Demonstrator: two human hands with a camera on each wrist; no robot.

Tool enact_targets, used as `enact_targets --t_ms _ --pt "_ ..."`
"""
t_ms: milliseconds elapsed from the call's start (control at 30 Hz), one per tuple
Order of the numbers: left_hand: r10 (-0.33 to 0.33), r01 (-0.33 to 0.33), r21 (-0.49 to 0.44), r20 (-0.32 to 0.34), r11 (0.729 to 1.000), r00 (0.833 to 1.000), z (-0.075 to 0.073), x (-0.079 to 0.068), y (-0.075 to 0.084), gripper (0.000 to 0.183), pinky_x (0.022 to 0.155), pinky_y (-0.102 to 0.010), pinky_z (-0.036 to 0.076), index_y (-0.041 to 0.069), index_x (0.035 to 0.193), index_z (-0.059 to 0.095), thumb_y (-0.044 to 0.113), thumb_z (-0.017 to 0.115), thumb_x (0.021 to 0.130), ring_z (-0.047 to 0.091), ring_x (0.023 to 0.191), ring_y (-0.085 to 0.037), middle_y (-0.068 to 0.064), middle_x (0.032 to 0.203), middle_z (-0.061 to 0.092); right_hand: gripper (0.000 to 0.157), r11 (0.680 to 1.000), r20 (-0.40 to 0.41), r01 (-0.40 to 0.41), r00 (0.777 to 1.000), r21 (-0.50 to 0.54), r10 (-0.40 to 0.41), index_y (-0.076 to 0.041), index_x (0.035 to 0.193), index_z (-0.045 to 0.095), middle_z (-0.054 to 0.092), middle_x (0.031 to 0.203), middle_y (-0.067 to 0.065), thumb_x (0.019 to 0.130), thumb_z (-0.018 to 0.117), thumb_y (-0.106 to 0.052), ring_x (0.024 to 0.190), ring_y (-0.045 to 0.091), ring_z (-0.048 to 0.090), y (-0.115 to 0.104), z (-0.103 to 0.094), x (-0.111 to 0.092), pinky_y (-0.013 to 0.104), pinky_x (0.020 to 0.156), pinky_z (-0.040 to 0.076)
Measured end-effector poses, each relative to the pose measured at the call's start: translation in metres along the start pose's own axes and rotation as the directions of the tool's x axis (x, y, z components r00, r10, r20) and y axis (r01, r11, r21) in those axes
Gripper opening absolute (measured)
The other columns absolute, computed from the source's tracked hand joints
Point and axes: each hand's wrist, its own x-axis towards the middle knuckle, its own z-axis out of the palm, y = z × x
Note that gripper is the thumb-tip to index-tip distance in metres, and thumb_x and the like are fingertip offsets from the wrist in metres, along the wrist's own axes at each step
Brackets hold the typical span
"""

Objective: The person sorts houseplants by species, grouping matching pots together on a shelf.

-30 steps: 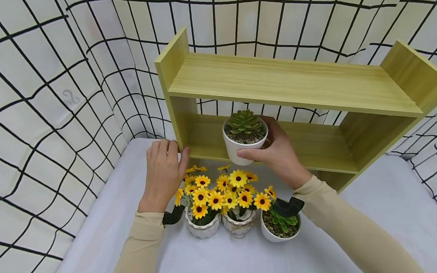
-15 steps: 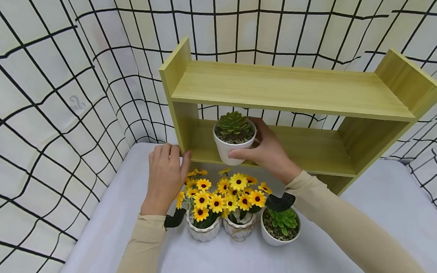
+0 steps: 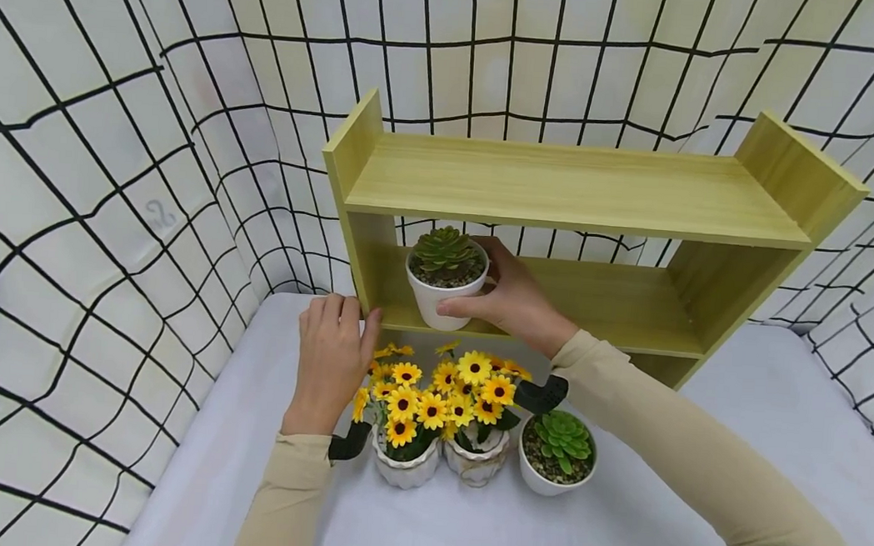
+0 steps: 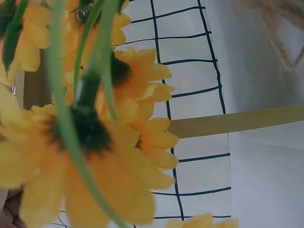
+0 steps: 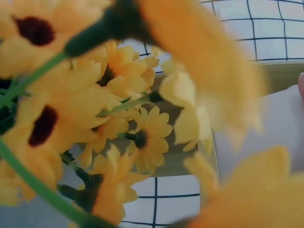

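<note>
Before the left part of the lower board [image 3: 600,304] of a wood-toned shelf unit [image 3: 577,188], grasping a small white pot [image 3: 435,302] in the right hand [image 3: 510,298], with the thumb across the front and the other fingers round its right side and back, partly hidden. Filled with gravel [image 3: 440,280] and topped by a dark green succulent [image 3: 444,251]; roughly upright, with its base seen against the board's front edge, unclear whether touching. Holding the left side panel [image 3: 373,256] low on its front edge with the left hand [image 3: 332,358], thumb toward the inside and fingers along the outside, fingertips hidden. On the white-covered desk [image 3: 421,531] in front of the shelf unit, side by side, two scalloped white flowerpots [image 3: 404,471] full of yellow flowers [image 3: 432,409] with dark centres, with twine [image 4: 280,12] round the right-hand one. Just right of these, near the right sleeve [image 3: 668,429], another round white planter [image 3: 547,485] with a brighter green succulent [image 3: 564,435]. At both wrists, small black devices [image 3: 538,394]. Large in both wrist views, those yellow flowers, partly blurred. Behind everything, a white backdrop [image 3: 569,81] ruled with black grid lines.
</note>
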Motion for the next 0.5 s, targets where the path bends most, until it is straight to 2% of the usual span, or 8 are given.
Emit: enact_targets --t_ms 500 --pt "0.01 -0.01 0.004 -0.015 1.0 1.0 0.001 -0.002 -0.001 0.028 0.077 -0.044 0.033 -0.002 0.092 0.056 0.023 0.065 0.102 0.045 0.086 -0.036 -0.017 0.087 0.052 0.095 0.999 0.006 -0.023 1.0 -0.049 0.023 -0.027 0.154 0.037 0.055 0.147 0.0 0.077 0.092 -0.033 0.134 0.024 0.06 -0.005 0.018 0.018 0.044 0.101 0.057"
